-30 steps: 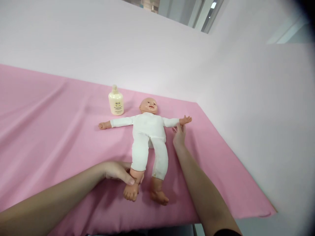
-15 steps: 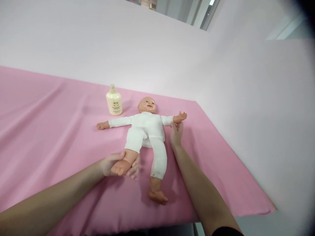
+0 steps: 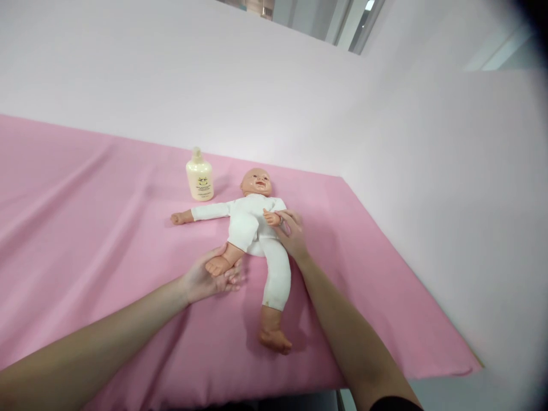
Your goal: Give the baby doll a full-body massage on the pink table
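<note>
A baby doll (image 3: 257,220) in a white cloth body lies on its back, its head toward the wall. My left hand (image 3: 209,277) is wrapped round the lower part of the doll's leg on the left, whose knee is bent and foot raised. With fingers closed round the wrist of the doll's arm on the right, my right hand (image 3: 293,231) holds that arm folded over the belly. The other doll arm stretches out to the left. The other leg lies straight toward me.
A pale yellow pump bottle (image 3: 200,178) stands upright left of the doll's head. Pink cloth (image 3: 107,228) covers the table. A white wall (image 3: 171,74) rises behind and to the right, and the table's edge is close in front of me.
My right hand has brought the doll's arm from outstretched on the right in across the belly. My left hand has pushed the held leg up toward the body, bending it more.
</note>
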Available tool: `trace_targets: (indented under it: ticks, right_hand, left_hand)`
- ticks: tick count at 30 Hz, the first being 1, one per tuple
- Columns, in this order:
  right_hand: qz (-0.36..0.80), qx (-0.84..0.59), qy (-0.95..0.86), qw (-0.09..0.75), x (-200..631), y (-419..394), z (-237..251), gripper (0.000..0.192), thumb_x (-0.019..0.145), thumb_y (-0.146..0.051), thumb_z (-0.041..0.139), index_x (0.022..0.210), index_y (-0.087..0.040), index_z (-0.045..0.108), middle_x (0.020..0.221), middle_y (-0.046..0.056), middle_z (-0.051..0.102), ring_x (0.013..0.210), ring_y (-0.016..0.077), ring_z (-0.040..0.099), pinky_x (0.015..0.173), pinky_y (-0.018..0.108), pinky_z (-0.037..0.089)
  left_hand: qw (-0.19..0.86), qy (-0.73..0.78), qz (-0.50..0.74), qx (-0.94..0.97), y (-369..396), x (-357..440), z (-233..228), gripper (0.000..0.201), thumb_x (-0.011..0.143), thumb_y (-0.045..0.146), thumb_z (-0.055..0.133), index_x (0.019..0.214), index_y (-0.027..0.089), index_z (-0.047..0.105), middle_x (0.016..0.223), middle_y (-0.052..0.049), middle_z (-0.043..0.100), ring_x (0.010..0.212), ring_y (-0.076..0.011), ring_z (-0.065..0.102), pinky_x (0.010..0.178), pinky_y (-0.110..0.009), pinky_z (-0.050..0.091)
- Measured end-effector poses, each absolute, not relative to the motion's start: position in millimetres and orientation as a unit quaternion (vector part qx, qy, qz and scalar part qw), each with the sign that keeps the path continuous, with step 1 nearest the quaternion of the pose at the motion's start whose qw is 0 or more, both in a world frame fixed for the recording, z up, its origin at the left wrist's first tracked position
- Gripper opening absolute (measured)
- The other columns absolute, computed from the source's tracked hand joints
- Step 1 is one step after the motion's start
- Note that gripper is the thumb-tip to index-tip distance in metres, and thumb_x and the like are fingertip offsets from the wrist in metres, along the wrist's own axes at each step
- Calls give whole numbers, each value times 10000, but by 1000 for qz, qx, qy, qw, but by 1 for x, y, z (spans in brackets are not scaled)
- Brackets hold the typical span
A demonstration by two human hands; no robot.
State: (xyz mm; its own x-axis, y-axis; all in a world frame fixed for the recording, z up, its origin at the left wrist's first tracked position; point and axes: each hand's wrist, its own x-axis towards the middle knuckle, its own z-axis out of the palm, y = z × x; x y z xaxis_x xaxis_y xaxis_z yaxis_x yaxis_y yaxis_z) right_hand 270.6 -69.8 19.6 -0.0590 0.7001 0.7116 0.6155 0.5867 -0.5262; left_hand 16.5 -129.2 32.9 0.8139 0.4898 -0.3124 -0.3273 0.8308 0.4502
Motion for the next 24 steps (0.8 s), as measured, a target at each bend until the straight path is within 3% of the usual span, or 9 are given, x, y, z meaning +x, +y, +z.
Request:
trace_targets:
  ticks: [6, 14, 21, 24]
  right_hand:
    - [39, -447, -735, 508, 270, -69, 20, 312, 814, -351, 610, 1123, -309, 616, 1101, 43, 591, 1073, 212, 536, 1012, 415, 390]
    - [167, -492, -583, 625, 280, -63, 15, 395, 776, -348, 615, 1147, -227, 549, 1132, 62, 585, 979, 178, 563, 864, 347, 473]
    - [264, -503, -378, 731, 297, -51, 9, 400, 736, -404, 622, 1084, -225, 541, 1117, 32, 599, 944, 152, 588, 775, 286, 477]
    - [320, -507, -296, 744, 304, -47, 3, 418, 765, -424, 571, 1140, -251, 505, 1132, 26, 588, 906, 131, 597, 746, 270, 479]
  left_hand:
    - [925, 213, 224, 223, -132, 17, 33, 398, 805, 529, 533, 806, 131, 540, 694, -27, 498, 701, -184, 517, 743, -354, 439]
    - [927, 42, 119, 353, -138, 15, 26, 456, 774, 584, 515, 857, 139, 568, 701, -31, 538, 723, -203, 520, 783, -403, 424]
    - [890, 101, 45, 441, -140, 10, 21, 412, 727, 474, 630, 946, 129, 575, 837, -59, 605, 774, -200, 566, 837, -384, 424]
    - [872, 130, 26, 472, -141, 9, 19, 352, 731, 394, 653, 963, 140, 577, 880, -42, 595, 847, -198, 570, 849, -352, 418]
